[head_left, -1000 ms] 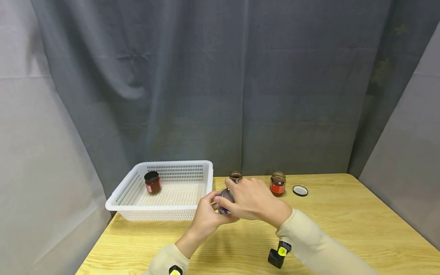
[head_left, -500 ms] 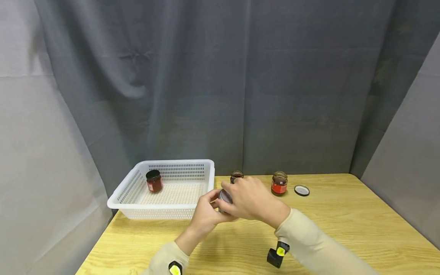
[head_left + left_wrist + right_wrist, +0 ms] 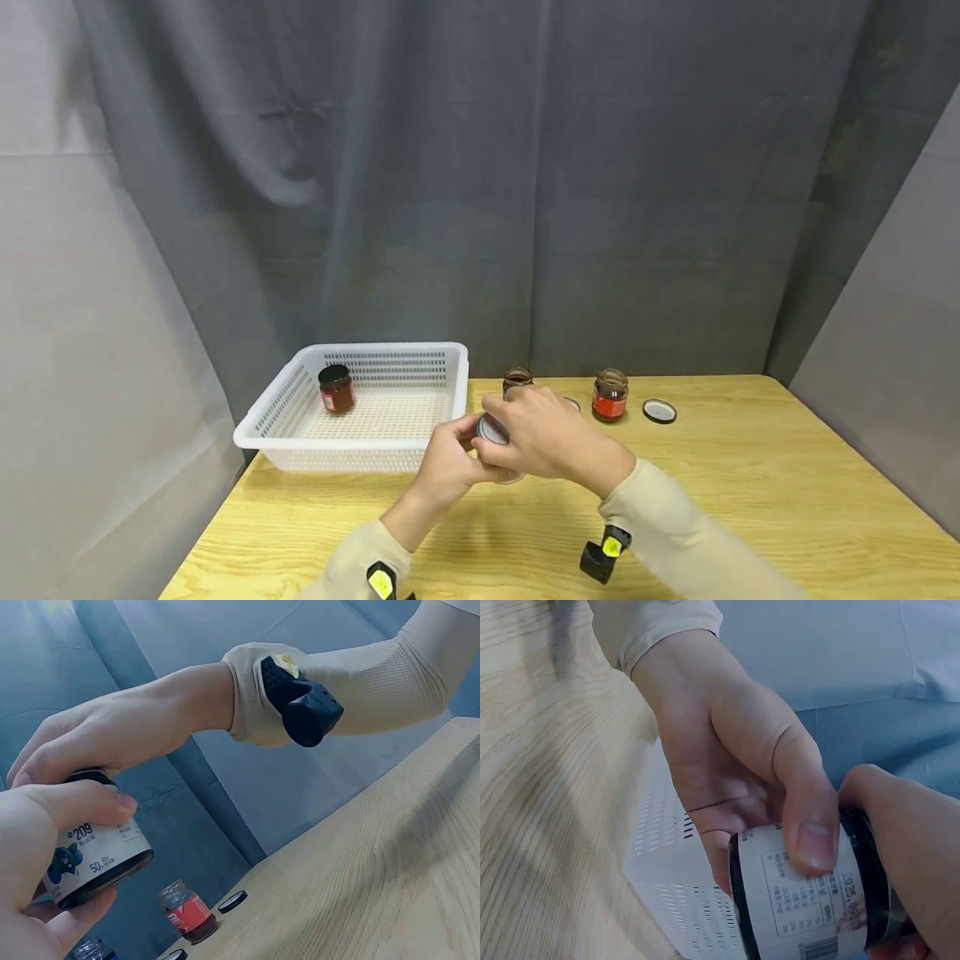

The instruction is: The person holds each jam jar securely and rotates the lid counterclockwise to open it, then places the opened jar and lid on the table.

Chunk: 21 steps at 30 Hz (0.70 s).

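Note:
My left hand (image 3: pixel 448 465) grips a small jar (image 3: pixel 101 859) with a white label that shows blueberries. Its thumb lies across the label, with the fingers wrapped round the other side. My right hand (image 3: pixel 546 435) grips the jar's grey-topped lid (image 3: pixel 492 430) from above, fingers and thumb round the rim. The jar is held tilted over the table, in front of the basket's right corner. In the right wrist view its label (image 3: pixel 799 889) carries fine print and a barcode. Whether the lid is loose on the jar cannot be seen.
A white plastic basket (image 3: pixel 352 457) at left holds a dark-lidded red jar (image 3: pixel 337 390). Behind my hands stand an uncovered jar (image 3: pixel 517 377) and an uncovered red-labelled jar (image 3: pixel 609 397). Loose lids lie beside them, one at right (image 3: pixel 659 411), another partly hidden (image 3: pixel 572 403).
Both hands stay on the jar and its lid, with the right hand slightly turned. The blue part of the label, seen earlier, is now covered in the head view. That view has tilted slightly.

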Available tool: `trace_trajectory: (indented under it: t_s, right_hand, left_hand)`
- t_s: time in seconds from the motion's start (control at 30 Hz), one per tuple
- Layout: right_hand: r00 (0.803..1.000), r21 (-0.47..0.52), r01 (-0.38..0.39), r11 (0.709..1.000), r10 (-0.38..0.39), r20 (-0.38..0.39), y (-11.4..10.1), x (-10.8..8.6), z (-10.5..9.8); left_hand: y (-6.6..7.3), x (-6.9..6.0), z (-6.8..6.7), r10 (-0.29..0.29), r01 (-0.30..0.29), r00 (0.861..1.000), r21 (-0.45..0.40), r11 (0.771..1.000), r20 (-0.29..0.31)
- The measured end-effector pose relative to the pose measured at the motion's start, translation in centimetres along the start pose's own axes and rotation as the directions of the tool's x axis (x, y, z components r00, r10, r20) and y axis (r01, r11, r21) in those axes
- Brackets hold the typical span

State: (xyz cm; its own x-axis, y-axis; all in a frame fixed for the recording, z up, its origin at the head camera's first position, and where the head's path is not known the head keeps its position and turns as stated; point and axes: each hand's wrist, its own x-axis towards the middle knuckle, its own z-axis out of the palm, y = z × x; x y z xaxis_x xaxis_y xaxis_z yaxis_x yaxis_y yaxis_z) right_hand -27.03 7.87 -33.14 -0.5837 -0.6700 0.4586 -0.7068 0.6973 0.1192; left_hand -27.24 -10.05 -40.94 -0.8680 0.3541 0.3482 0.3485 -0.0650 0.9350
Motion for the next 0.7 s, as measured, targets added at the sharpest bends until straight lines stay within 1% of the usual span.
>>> trace_trajectory:
  t_s: [0.13, 0.33, 0.47, 0.57, 0.7]
  right_hand:
    - [0.999, 0.004, 0.039, 0.999, -0.039, -0.019, 0.22, 0.02, 0.09]
    - [0.994, 0.020, 0.107, 0.994, -0.106, -0.040, 0.49, -0.15, -0.12]
    - [0.988, 0.016, 0.149, 0.989, -0.148, -0.051, 0.61, -0.23, -0.55]
    - [0.986, 0.010, 0.159, 0.987, -0.158, -0.050, 0.71, -0.21, -0.80]
    - [0.991, -0.001, 0.132, 0.991, -0.132, -0.026, 0.70, -0.46, -0.87]
  left_hand:
    - [-0.06, 0.05, -0.10, 0.001, -0.001, 1.000, -0.005, 1.000, 0.007]
    - [-0.11, 0.13, -0.21, -0.004, 0.006, 0.999, -0.051, 0.999, 0.043]
    - [0.01, 0.32, -0.28, 0.009, -0.004, 0.997, -0.076, 0.997, 0.074]
    - [0.18, 0.42, -0.41, 0.016, -0.009, 0.995, -0.082, 0.997, 0.094]
    - [0.26, 0.39, -0.64, -0.001, 0.007, 0.997, -0.083, 0.997, 0.078]
